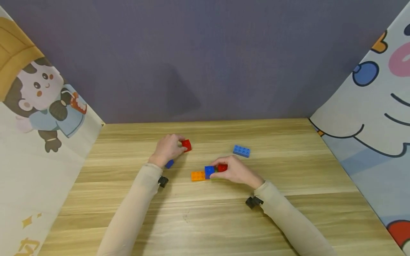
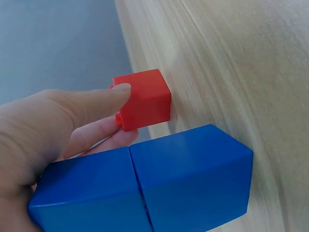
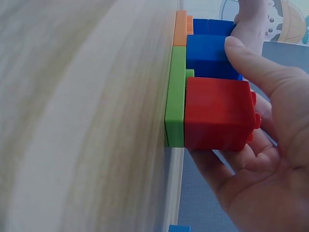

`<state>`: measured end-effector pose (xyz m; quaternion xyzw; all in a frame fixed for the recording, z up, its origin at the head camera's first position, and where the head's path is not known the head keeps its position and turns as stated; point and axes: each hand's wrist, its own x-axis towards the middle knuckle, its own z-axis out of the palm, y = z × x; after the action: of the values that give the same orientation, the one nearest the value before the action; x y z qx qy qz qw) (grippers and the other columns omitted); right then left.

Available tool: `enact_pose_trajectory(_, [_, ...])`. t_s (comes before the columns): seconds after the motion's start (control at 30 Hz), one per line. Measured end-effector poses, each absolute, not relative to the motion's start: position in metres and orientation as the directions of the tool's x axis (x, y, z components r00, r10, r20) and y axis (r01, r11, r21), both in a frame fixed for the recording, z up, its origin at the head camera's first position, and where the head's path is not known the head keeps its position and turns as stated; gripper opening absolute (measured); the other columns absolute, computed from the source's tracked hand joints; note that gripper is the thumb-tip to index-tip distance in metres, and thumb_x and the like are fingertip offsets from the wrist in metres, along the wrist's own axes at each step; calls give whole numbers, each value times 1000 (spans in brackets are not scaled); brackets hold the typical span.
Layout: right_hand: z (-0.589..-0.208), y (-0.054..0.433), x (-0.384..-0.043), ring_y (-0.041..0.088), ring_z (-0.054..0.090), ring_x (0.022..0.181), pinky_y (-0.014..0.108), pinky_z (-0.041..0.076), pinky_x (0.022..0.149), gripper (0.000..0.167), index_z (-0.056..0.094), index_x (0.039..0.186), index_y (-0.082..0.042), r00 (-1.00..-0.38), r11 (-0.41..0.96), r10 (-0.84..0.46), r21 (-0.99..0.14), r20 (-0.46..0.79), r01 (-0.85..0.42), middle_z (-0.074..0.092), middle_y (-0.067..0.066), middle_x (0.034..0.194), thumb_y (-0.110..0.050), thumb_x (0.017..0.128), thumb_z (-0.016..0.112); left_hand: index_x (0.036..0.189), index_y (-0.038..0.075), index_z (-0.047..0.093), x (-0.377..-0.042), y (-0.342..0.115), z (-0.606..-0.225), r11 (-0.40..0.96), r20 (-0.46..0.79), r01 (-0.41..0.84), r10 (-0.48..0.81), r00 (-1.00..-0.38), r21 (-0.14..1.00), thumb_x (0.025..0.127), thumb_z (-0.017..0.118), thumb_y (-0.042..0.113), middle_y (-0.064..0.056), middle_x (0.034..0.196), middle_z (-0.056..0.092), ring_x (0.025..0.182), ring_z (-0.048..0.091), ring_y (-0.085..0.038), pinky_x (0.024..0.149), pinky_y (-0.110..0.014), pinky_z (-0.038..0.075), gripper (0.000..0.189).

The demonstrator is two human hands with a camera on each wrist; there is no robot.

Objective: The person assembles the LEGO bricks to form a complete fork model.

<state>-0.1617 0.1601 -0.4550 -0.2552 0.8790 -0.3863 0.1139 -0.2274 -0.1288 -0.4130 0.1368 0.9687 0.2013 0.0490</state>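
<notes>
At the left, a red building block (image 1: 186, 145) with studs is pinched between thumb and fingers of my left hand (image 1: 167, 148); it stands on or just above the table. Two blue blocks (image 2: 188, 179), side by side, lie close to that wrist. My right hand (image 1: 235, 170) pinches another blue block (image 1: 209, 172) where a flat orange brick (image 1: 198, 176) meets a flat green brick (image 3: 175, 96). Beside it a red block (image 3: 217, 113) sits on the green brick, its studs near my right fingers. From above, that hand hides most of the green brick.
A flat blue brick (image 1: 241, 150) with several studs lies behind my right hand. The wooden table (image 1: 192, 220) ends at a grey back panel (image 1: 205, 64), with printed panels at both sides. Small black devices (image 1: 254, 202) sit at the wrists.
</notes>
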Motion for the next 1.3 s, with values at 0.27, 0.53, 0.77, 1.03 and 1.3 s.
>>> enact_pose_trajectory(0.27, [-456,161,-162,13,62,87,23,52,77,40,80,122,-19,-845,574,-535,-733,3,-365,80,-2,121,-41,89,87,135,7,73,-227,-129,-412,884,-35,244,281,-959,399,99,77,23,-17,134,74,120,70,-41,102,-56,57,40])
enact_pose_trajectory(0.53, [-455,161,-162,11,63,85,22,53,74,39,80,121,-19,-845,565,-535,-740,7,-364,80,-1,120,-39,89,88,134,10,74,-224,-130,-407,873,23,276,292,-956,403,99,78,26,-17,132,75,70,57,-21,76,-46,57,39])
enact_pose_trajectory(0.77, [-454,160,-161,10,64,88,24,56,81,39,81,120,-18,-842,559,-539,-741,17,-373,81,-1,118,-40,89,88,133,8,75,-209,-127,-397,827,96,342,336,-937,446,97,80,23,-16,133,75,72,57,-20,90,-47,59,39])
enact_pose_trajectory(1.03, [-452,162,-161,11,57,77,22,49,69,41,80,122,-16,-838,535,-545,-759,26,-371,80,3,120,-40,89,87,129,6,77,-189,-126,-392,771,153,397,372,-915,499,96,81,19,-16,130,76,105,77,-36,93,-47,62,36])
enact_pose_trajectory(1.3, [-453,162,-161,11,60,82,23,54,76,41,80,122,-16,-837,546,-547,-751,17,-372,81,1,120,-41,90,87,132,9,76,-167,-126,-388,751,82,400,424,-902,525,97,80,20,-14,135,74,111,75,-37,91,-48,63,37])
